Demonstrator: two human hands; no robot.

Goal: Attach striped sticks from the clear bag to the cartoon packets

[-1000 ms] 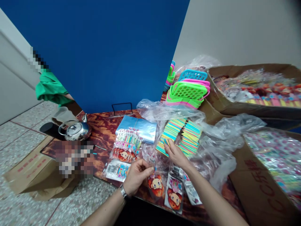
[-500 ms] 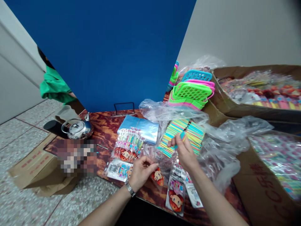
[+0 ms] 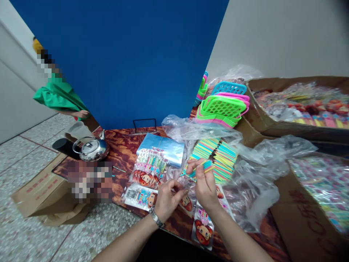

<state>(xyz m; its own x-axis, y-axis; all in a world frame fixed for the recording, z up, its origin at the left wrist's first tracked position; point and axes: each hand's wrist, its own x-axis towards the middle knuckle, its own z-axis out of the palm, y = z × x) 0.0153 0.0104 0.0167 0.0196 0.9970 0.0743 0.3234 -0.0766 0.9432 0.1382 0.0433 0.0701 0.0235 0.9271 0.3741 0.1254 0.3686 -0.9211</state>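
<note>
Wood-patterned table (image 3: 120, 145) is bearing stick pile (image 3: 225, 157) | right hand (image 3: 205, 187) is pinching coloured sticks (image 3: 208, 166) near it | left hand (image 3: 169, 198) seems to be pinching printed packet (image 3: 186, 202) | apparently gathering sticks; next is calling for even ends

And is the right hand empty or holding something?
Not empty: the right hand holds thin sticks; blue and yellow ends poke out of its grip.

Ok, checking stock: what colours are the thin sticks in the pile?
The pile of sticks: yellow, turquoise, some pink; best in the head view.
</note>
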